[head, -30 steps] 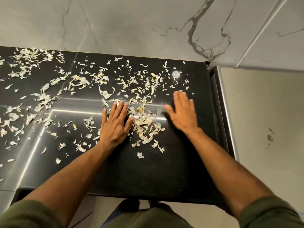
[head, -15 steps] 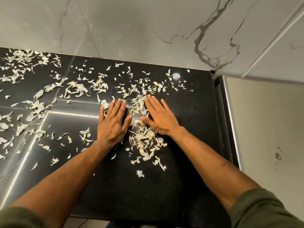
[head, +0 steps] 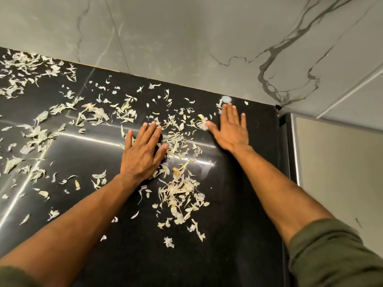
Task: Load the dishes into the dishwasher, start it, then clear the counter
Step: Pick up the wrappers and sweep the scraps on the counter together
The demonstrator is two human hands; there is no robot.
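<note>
Since half a second ago the right hand (head: 230,131) has swung away from the left hand (head: 143,156), out toward the back right corner of the black counter (head: 238,245). A grey marble wall (head: 186,38) rises behind, and a steel surface (head: 331,183) adjoins on the right. Both hands lie palm down on the counter, fingers straight, holding nothing. Pale peels (head: 180,195) are strewn across the counter, heaped thickest between the forearms, just beside the left hand.
</note>
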